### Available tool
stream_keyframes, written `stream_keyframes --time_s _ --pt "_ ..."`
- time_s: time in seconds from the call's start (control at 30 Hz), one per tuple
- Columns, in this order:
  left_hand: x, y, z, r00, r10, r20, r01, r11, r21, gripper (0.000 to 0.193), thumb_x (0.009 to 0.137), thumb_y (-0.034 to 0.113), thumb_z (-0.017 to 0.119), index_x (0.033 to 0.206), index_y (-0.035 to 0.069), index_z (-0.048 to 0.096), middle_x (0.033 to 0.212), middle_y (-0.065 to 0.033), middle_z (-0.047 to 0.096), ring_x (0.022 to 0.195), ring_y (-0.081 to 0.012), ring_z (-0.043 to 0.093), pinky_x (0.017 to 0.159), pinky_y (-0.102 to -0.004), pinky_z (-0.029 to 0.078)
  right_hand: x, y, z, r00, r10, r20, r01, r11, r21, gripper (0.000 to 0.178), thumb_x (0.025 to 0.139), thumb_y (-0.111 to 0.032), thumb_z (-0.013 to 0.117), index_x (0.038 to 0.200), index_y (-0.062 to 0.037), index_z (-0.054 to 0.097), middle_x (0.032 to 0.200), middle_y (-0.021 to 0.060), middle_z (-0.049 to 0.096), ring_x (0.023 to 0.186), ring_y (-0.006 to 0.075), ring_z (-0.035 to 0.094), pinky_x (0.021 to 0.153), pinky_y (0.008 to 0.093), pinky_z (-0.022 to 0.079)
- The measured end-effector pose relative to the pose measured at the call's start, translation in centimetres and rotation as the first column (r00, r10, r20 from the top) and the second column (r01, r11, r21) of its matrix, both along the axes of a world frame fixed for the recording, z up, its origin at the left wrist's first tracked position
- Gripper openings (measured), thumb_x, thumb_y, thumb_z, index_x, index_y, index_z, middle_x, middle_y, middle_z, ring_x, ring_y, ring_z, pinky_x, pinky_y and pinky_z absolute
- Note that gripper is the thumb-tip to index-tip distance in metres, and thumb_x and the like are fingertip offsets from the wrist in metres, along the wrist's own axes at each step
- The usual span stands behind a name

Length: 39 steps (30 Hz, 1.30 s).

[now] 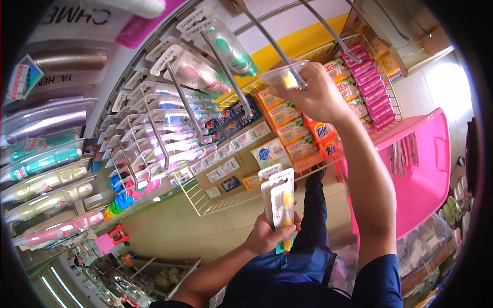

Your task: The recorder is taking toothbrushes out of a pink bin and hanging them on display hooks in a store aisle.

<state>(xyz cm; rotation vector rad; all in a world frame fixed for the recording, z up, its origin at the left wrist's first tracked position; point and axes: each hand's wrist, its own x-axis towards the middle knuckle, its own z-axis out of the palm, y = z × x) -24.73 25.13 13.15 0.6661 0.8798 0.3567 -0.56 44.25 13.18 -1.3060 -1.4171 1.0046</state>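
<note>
My left hand (270,235) is closed around a small stack of carded toothbrush packs (283,204), held upright in front of my legs. The front pack has a white card and a yellow toothbrush under clear plastic; a bit of green shows at the bottom. Higher up, my right hand (319,96) grips a clear blister pack (280,77) with something yellow in it, at the tip of a metal display hook (275,43). Whether that pack is threaded on the hook, I cannot tell. Left of it, green (226,49) and pink toothbrush packs (192,72) hang on hooks.
Below the hooks, a wire basket shelf (205,209) holds orange soap packs (287,123), magenta boxes (371,87) and small cartons. A pink plastic bin (426,174) stands at the right. More carded packs (43,159) hang at the far left.
</note>
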Motion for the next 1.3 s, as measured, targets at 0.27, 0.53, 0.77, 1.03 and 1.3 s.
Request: stream_keyframes --time_s 0.27,0.53,0.77,1.03,1.3 --pt "-1.2 -0.4 0.5 0.997 -0.056 -0.058 0.063 0.991 0.122 0.055 0.084 0.007 0.065 0.132 -0.004 0.041 0.100 -0.0105 0.063 0.089 -0.0186 0.064 0.080 -0.0341 0.053 3.7 -3.3 2.9 0.907 0.421 0.025 -0.413 0.898 -0.151 0.029 0.075 -0.024 0.082 0.090 -0.0013 0.070 0.084 0.0084 0.070 0.077 0.0179 0.063 0.073 0.0335 0.048" --pt "-1.4 0.2 0.9 0.994 0.104 -0.029 -0.099 0.983 0.153 0.054 0.085 0.014 0.069 0.129 -0.003 0.044 0.097 -0.0122 0.063 0.084 -0.0203 0.064 0.075 -0.0345 0.053 3.9 -5.5 3.7 0.843 0.538 0.008 -0.529 0.831 -0.172 0.030 0.071 -0.020 0.085 0.085 -0.0001 0.069 0.077 0.0071 0.067 0.073 0.0143 0.061 0.068 0.0314 0.047" --pt "-0.5 1.8 0.1 0.960 0.279 0.035 -0.281 0.958 0.062 0.048 0.097 0.032 0.057 0.130 0.000 0.046 0.108 -0.0073 0.062 0.097 -0.0145 0.059 0.082 -0.0298 0.049 -4.7 -14.9 1.1 0.709 -0.088 -0.699 -0.249 0.897 -0.365 0.049 0.078 -0.024 0.083 0.109 0.0026 0.057 0.092 0.0023 0.063 0.085 0.0069 0.058 0.069 0.0250 0.048" --pt "-0.1 2.5 0.1 0.973 0.229 0.000 -0.227 0.965 0.134 0.042 0.098 0.021 0.055 0.134 0.001 0.046 0.122 -0.0072 0.058 0.110 -0.0153 0.057 0.094 -0.0327 0.046 -8.0 -19.1 -0.4 0.850 -0.376 -0.368 0.170 0.858 -0.485 0.020 0.095 -0.016 0.061 0.101 0.0036 0.061 0.090 0.0083 0.061 0.078 0.0105 0.054 0.066 0.0266 0.045" --pt "-0.3 1.7 -0.1 0.947 0.316 0.058 -0.308 0.945 -0.111 0.057 0.079 0.020 0.080 0.125 0.003 0.051 0.108 -0.0064 0.062 0.097 -0.0158 0.063 0.084 -0.0308 0.054 -8.7 -18.2 -1.3 0.961 -0.186 -0.204 0.168 0.980 -0.103 0.020 0.088 -0.013 0.066 0.098 0.0044 0.065 0.096 0.0145 0.059 0.087 0.0242 0.058 0.075 0.0341 0.047"
